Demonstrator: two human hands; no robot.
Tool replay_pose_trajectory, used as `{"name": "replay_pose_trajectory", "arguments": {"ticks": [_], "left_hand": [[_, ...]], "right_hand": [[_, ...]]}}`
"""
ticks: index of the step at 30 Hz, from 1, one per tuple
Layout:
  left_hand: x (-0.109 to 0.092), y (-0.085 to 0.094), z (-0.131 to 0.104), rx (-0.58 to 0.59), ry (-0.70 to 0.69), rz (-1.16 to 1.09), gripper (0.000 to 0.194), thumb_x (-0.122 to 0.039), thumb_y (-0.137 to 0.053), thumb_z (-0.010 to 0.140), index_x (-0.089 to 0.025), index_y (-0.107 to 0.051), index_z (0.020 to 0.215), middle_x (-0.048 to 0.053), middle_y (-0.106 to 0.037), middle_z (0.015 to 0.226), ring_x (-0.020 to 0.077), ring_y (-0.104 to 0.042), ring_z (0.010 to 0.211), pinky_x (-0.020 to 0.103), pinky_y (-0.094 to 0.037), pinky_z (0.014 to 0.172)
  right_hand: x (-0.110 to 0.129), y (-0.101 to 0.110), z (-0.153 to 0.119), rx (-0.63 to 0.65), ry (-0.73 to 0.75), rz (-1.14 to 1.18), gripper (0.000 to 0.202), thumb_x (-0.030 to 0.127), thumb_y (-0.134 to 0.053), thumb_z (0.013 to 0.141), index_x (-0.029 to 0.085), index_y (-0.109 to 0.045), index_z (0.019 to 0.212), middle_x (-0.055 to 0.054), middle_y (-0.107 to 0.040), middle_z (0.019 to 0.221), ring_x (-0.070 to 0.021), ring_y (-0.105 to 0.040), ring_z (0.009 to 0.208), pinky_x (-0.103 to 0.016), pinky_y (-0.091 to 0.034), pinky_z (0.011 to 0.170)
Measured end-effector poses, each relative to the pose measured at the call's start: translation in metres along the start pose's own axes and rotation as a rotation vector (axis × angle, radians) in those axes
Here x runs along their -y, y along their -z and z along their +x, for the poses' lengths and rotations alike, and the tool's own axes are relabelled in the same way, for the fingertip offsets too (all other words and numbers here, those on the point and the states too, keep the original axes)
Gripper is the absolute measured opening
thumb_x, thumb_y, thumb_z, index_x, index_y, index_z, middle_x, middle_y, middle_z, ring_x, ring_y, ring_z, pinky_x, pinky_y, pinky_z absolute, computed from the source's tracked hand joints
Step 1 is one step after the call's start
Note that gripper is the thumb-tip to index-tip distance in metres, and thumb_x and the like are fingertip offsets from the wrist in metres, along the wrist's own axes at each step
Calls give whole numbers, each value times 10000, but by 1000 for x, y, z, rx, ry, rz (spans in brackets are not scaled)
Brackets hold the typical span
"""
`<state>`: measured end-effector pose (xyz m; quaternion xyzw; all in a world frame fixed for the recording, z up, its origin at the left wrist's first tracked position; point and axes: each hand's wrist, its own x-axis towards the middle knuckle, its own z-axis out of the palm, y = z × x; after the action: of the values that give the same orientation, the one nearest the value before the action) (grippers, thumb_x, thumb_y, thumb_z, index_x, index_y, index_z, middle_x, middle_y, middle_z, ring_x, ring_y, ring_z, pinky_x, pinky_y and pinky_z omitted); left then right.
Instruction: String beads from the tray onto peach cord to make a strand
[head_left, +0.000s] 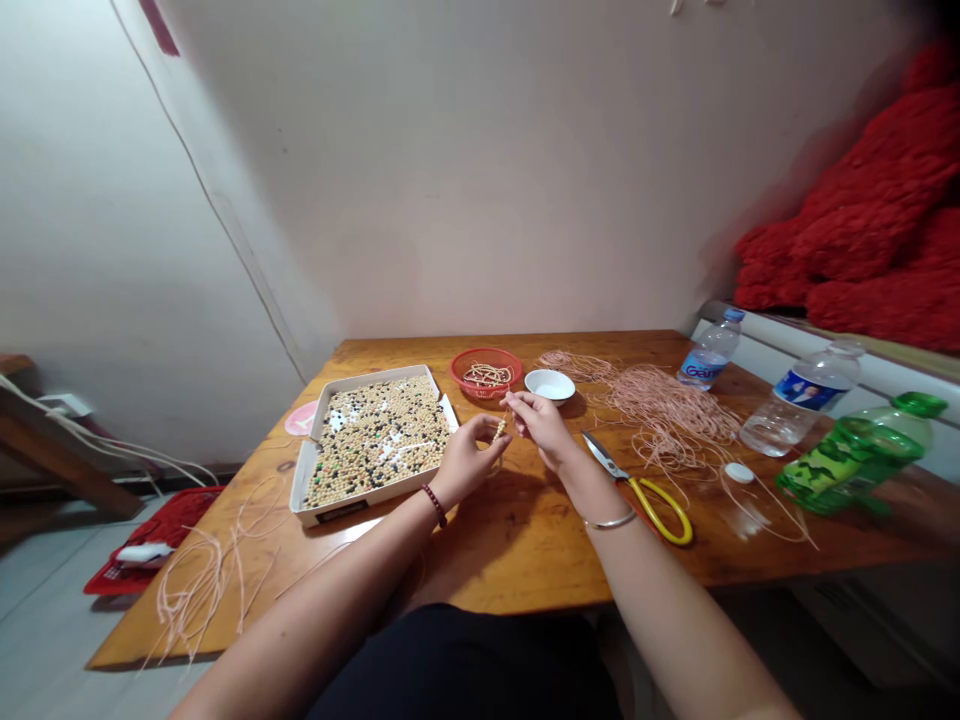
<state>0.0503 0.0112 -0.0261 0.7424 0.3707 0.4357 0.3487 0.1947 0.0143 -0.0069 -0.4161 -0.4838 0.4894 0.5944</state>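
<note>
Over the table's middle my left hand (pixel 471 450) is closed on a short string of pale beads (pixel 499 430). My right hand (pixel 536 420) pinches what looks like the thin cord end just above those beads. A shallow white box (pixel 306 470) full of loose cream, black and a few green beads lies left of my left hand. Behind my hands stands a red plastic basket (pixel 486 357) with beaded strings inside. Beside it is a small white bowl (pixel 550 385). Yellow-handled scissors (pixel 637 490) lie to the right of my right hand, blades pointing away.
A tangle of pink cord (pixel 652 400) spreads over the table's right side. Two clear bottles (pixel 802 395) and a green bottle (pixel 862 450) stand at the right edge, with a white lid (pixel 739 473) nearby. Loose cords (pixel 202 590) hang over the left edge.
</note>
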Motion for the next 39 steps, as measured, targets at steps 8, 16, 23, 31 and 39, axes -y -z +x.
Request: {"name": "replay_pose_trajectory", "arguments": {"ticks": [8,16,23,31,39], "left_hand": [[-2,-1,0,28,-2,-28,308,-383,-655,778,-168,-585,988,68,-691,896,172,-651,790,277,-494,705],[-5,2,0,43,-16,9,358,-454,-446,901,-158,-647,880,63,-696,844,174,-630,784,282,-467,751],[-5,2,-1,44,-19,21,303,-429,-471,891,-168,-626,899,55,-685,840,174,-624,782,275,-462,742],[-3,0,-1,26,47,-150,166,-334,-556,833,-171,-543,861,30,-613,863,153,-593,782,255,-469,699],[3,-1,1,67,58,-125,230,-249,-576,808,-166,-592,1022,68,-651,998,180,-612,878,307,-468,816]], "right_hand": [[2,2,-1,65,-87,154,364,499,-715,646,165,-624,759,73,-414,529,-38,-329,424,-180,-242,407],[6,0,-3,50,-82,146,350,489,-725,642,164,-632,731,75,-380,527,-24,-260,415,-176,-187,387],[6,0,-4,89,-98,196,328,468,-727,656,165,-626,733,83,-330,511,-31,-219,424,-179,-167,389],[5,-2,-4,95,-99,188,330,468,-715,661,159,-624,735,90,-342,490,-29,-229,400,-193,-166,390],[7,-1,-5,120,-100,169,321,463,-701,685,155,-633,747,80,-387,534,-14,-229,397,-183,-164,391]]}}
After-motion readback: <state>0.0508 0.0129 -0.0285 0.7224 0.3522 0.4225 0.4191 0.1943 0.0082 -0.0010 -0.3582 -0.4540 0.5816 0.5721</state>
